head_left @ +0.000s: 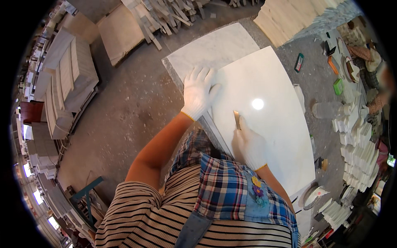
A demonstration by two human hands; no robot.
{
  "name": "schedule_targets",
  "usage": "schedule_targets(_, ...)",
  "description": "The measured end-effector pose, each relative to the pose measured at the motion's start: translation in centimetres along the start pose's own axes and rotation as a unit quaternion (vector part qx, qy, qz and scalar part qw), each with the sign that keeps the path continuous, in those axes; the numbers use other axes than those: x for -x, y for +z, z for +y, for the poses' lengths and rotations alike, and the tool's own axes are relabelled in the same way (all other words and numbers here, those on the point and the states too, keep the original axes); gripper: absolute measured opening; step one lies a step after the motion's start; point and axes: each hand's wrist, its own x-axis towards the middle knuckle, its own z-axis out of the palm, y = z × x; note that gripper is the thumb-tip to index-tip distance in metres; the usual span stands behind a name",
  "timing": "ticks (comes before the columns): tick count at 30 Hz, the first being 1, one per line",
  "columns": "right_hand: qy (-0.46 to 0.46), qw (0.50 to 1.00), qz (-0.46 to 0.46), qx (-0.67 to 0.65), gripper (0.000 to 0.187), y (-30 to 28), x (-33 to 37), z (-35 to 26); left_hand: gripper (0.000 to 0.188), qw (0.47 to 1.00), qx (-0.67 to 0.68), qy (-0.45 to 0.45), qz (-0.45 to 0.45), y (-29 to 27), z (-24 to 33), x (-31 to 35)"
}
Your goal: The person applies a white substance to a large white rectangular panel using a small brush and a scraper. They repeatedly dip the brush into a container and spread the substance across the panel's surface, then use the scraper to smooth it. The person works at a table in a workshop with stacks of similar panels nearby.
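Note:
In front of me a glossy white stone slab (273, 78) lies on the worktable, with a bright light reflected in it. It partly covers a greyer, veined slab (223, 39) at its far left. My left hand (197, 93), in a white knit glove, rests with fingers apart at the slab's left edge, over the veined slab. My right hand (251, 144), gloved too, is closed around a small flat scraper (236, 119). The scraper's blade points away from me, over the white slab. Whether its tip touches the stone I cannot tell.
Right of the slab lie a dark green tool (299, 63), an orange tool (333, 65), a green box (338, 87) and a clear plastic bottle (326, 110). Stacked stone slabs (72, 78) stand at left; stone strips (165, 16) lie beyond. Another person's arm (376, 103) shows at far right.

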Motion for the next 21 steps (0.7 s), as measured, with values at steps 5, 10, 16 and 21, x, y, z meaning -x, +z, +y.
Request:
schedule_targets(5, -0.014, 0.999, 0.030, 0.026, 0.044, -0.5, -2.3, 1.1, 0.054, 0.999, -0.003, 0.024, 0.038, 1.1, -0.9, 0.5)
schedule_targets(10, -0.066, 0.996, -0.014, 0.063, 0.043, -2.2, -5.4, 0.7, 0.053, 1.000, 0.010, 0.008, 0.009, 0.0, -0.3, 0.1)
schedule_targets(16, -0.147, 0.987, -0.048, 0.048, 0.043, -3.2, -6.0, 2.0, 0.053, 1.000, -0.001, 0.003, 0.007, 0.1, -0.4, 0.2)
schedule_targets(21, -0.173, 0.979, -0.083, 0.067, 0.042, -4.0, -6.4, 2.4, 0.054, 1.000, 0.001, -0.002, -0.016, -0.2, -0.5, 0.0)
